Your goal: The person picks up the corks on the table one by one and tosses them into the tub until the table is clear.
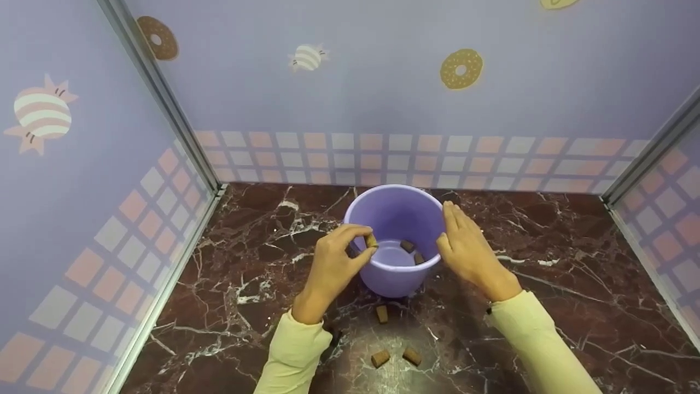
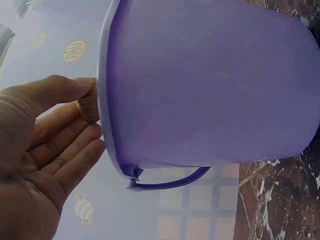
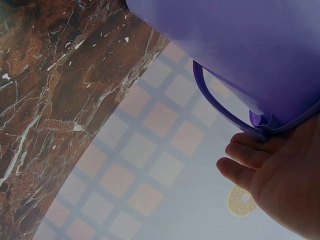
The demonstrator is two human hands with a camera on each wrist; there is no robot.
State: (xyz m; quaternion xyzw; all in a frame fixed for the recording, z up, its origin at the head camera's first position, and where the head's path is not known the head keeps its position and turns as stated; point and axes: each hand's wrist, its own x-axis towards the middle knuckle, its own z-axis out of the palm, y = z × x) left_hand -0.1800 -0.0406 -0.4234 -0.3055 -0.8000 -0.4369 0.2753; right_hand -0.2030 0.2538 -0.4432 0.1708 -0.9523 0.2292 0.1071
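My left hand pinches a cork between thumb and fingers, over the near left rim of a purple bucket. In the left wrist view that cork shows beside the rim, its far part hidden behind it. Two darker corks lie on the bucket's floor. Against the bucket's right rim rests my right hand, its fingers fairly straight, near the handle's joint in the right wrist view. On the table in front are three more corks: one close to the bucket, and two nearer me.
The bucket stands on a dark red marbled tabletop. Lilac panels with printed sweets and checks enclose the back and both sides, joined by metal corner posts. The bucket's handle hangs down at its far side.
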